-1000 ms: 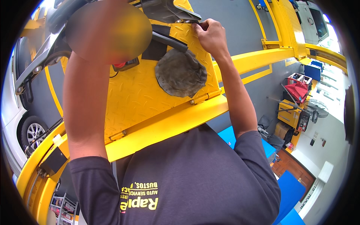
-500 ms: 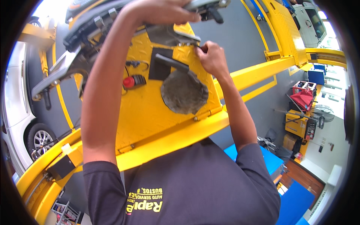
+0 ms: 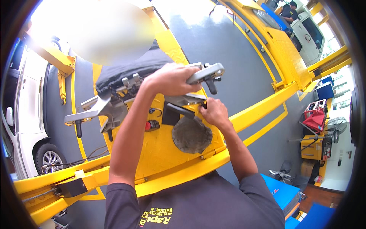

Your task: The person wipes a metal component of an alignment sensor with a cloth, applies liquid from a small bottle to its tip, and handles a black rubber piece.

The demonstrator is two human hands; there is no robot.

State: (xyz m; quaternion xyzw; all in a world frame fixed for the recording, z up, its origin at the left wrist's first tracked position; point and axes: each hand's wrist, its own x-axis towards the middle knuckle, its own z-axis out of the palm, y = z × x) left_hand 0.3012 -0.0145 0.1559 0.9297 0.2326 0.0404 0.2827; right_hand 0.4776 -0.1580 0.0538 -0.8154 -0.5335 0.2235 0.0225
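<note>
A grey metal wheel clamp [image 3: 91,111] with black pegs lies over a yellow treadplate platform [image 3: 167,158]. Over its far side spreads a black cloth-like cover [image 3: 129,70]. My left hand [image 3: 173,79] is closed around the clamp's upper right arm, near the peg at its end. Just below, my right hand [image 3: 215,113] is closed on a small black knob at the tip of the clamp's lower arm, mostly hidden by the fingers. Nearer to me lie a round, worn grey cover [image 3: 191,135], a black bar [image 3: 180,110] and a small black box with a red button [image 3: 152,125].
A yellow lift beam [image 3: 183,170] runs between the platform and my body. At left stands a white car [image 3: 32,107]. To the right are another yellow platform [image 3: 284,57], a yellow machine [image 3: 314,148], a fan [image 3: 335,126] and a blue cabinet [image 3: 282,191]. Another person [image 3: 289,13] is at the far right.
The view has shifted, so the platform and clamp sit lower in it and more of the far floor shows. My left hand was blurred at the upper edge and now shows wrapped on the clamp arm.
</note>
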